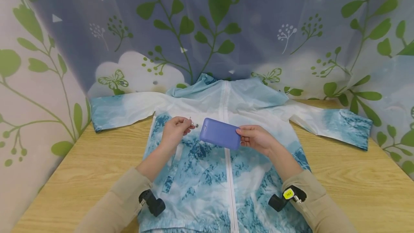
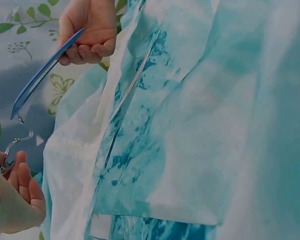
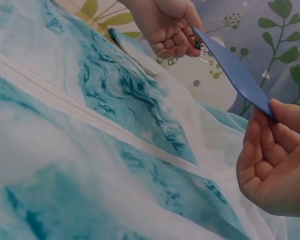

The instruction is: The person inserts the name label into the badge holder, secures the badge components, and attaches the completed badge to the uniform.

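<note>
A flat blue card holder point(image 1: 220, 133) with a slot at its left end is held up over the jacket. My right hand point(image 1: 257, 139) pinches its right end between thumb and fingers. From the slotted end a short clear strap point(image 2: 24, 137) with metal snaps leads to a small metal clip point(image 2: 6, 167). My left hand point(image 1: 174, 129) pinches that clip between thumb and fingers, left of the holder. Beneath both hands lies a white and teal patterned jacket point(image 1: 200, 168), spread flat with its sleeves out to the sides. In the right wrist view, the holder point(image 3: 235, 75) is seen nearly edge-on.
A wooden table point(image 1: 349, 175) carries the jacket. A zipper point(image 1: 230, 186) runs down the jacket's middle. Leaf-patterned cloth point(image 1: 245, 46) hangs behind and along both sides of the table. Black wrist cameras point(image 1: 152, 202) are strapped over both beige sleeves.
</note>
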Demonstrator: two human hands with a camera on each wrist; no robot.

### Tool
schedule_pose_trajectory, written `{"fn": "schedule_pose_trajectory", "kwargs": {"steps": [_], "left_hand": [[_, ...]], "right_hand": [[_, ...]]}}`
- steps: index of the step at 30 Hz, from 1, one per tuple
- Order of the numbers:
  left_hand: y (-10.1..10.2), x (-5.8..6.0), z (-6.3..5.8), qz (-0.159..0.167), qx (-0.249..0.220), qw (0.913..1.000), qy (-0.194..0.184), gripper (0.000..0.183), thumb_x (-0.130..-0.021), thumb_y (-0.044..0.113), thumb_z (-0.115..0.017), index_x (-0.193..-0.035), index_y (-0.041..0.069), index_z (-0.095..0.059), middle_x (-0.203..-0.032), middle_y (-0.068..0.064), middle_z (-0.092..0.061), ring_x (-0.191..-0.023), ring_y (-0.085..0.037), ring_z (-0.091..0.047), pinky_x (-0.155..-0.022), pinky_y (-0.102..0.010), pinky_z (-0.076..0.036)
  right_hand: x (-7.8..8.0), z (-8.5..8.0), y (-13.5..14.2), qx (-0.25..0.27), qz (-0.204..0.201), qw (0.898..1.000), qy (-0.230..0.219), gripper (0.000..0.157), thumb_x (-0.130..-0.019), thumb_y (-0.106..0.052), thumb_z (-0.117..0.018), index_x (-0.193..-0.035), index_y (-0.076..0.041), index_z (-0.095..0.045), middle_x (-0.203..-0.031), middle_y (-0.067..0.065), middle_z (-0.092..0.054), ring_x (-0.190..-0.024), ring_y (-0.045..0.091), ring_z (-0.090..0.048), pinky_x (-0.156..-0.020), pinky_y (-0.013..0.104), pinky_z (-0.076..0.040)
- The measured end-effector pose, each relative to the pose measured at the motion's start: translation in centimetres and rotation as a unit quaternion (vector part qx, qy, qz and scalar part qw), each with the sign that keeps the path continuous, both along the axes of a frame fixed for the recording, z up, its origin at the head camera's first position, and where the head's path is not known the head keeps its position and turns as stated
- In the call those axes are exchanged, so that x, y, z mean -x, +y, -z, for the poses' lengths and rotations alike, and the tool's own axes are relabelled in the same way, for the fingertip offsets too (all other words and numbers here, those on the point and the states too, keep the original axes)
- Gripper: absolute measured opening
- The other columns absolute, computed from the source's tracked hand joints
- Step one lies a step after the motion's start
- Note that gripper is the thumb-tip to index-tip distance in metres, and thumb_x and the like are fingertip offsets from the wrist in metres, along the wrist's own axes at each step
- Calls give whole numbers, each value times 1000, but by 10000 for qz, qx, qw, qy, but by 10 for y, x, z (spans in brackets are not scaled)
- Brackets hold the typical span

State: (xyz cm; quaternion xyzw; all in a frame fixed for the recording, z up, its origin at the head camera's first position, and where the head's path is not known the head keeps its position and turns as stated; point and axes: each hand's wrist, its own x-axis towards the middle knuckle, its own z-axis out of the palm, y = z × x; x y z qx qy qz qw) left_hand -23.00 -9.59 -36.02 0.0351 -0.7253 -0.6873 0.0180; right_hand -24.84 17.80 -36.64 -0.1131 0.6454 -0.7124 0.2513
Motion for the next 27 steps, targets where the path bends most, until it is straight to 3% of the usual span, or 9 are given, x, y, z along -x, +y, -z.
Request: {"fn": "schedule_pose_trajectory", "kwargs": {"steps": [27], "left_hand": [[4, -3, -3, 321, -322, 9989, -90, 23, -94, 20, -55, -106, 1, -58, -82, -2, -67, -76, -17, -60, -89, -47, -43]], "right_hand": [[1, 2, -1, -199, 140, 9997, -42, 19, -96, -13, -52, -86, -12, -68, -77, 0, -64, -72, 13, -59, -73, 31, -46]]}}
